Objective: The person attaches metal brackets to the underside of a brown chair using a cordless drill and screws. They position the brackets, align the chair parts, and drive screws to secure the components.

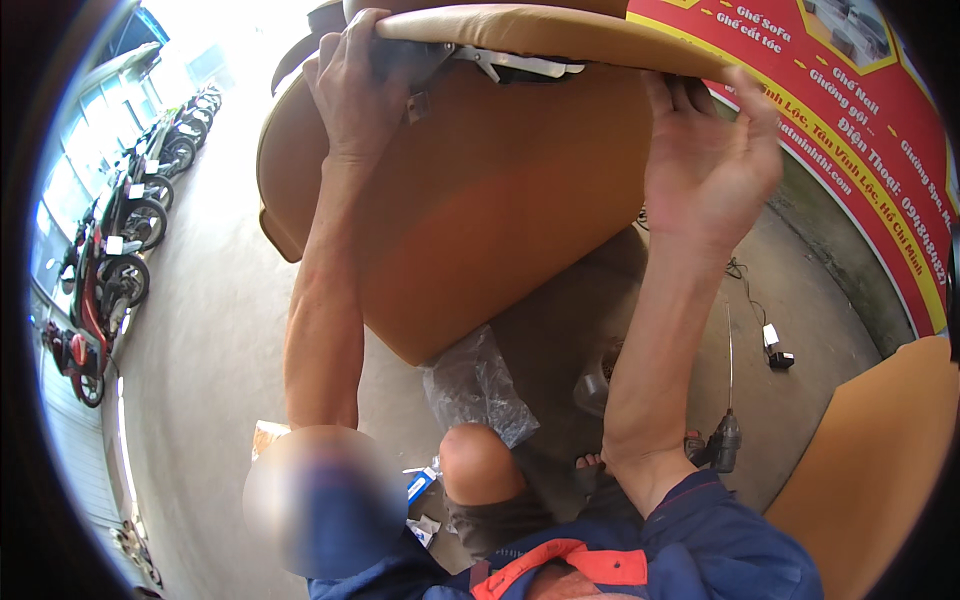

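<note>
A large tan upholstered seat piece stands tilted in front of me, with a tan padded panel along its top. At the panel's left end, my left hand has its fingers wrapped over the edge, beside a dark metal bracket. A pale metal lever sticks out under the panel, right of that hand. My right hand is raised at the panel's right end, palm toward me. Its fingers reach up against the underside, and the thumb stands apart; the hand is slightly blurred.
Clear plastic wrap lies on the floor near my knee, beside a small blue-and-white box. A dark power tool with a long rod and a black plug adapter lie rightward. Another tan panel stands at right; motorbikes line the left.
</note>
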Motion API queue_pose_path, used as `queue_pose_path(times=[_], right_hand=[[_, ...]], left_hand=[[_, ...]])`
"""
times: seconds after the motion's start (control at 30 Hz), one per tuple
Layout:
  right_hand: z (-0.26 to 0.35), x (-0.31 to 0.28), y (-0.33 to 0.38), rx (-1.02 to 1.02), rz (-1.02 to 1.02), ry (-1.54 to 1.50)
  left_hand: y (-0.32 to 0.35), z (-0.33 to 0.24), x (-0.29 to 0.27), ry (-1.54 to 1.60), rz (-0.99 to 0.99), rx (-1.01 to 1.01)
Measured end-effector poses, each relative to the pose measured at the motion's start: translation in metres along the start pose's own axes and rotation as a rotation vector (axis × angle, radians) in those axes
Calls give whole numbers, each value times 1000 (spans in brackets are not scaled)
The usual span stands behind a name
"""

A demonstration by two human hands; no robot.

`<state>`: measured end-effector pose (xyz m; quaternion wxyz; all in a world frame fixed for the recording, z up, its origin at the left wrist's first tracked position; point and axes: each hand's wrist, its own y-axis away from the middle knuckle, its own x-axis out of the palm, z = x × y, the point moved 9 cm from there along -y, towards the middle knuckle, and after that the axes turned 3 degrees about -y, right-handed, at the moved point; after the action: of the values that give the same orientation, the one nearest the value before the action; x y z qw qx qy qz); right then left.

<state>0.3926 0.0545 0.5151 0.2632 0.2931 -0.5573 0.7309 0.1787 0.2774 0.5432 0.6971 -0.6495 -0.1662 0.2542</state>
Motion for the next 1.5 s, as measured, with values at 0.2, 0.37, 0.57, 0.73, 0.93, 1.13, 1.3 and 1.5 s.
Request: queue_pose_path(times=[0.2, 0.37, 0.57, 0.73, 0.93, 1.13, 1.3, 1.5], right_hand=[[-33, -26, -11, 297, -269, -144], [-38, 11, -27, 522, 182, 40], [-26, -7, -39, 446, 91, 124], [-30, -8, -39, 466, 62, 92], [-29, -8, -39, 488, 55, 98], [-29, -9, -37, 482, 44, 50], [-30, -8, -33, 499, -16, 64], [-37, -16, -39, 537, -14, 43]], left_hand=[[2, -1, -3, -1, -44, 19], [5, -5, -15, 38, -156, -25], [10, -6, -17, 47, -152, -53], [12, -5, -21, 159, -147, -205], [14, -7, -19, 288, -204, -344], [26, 13, -5, 415, -192, -557], [13, 1, -19, 415, -131, -430], [13, 5, -18, 364, -99, -522]])
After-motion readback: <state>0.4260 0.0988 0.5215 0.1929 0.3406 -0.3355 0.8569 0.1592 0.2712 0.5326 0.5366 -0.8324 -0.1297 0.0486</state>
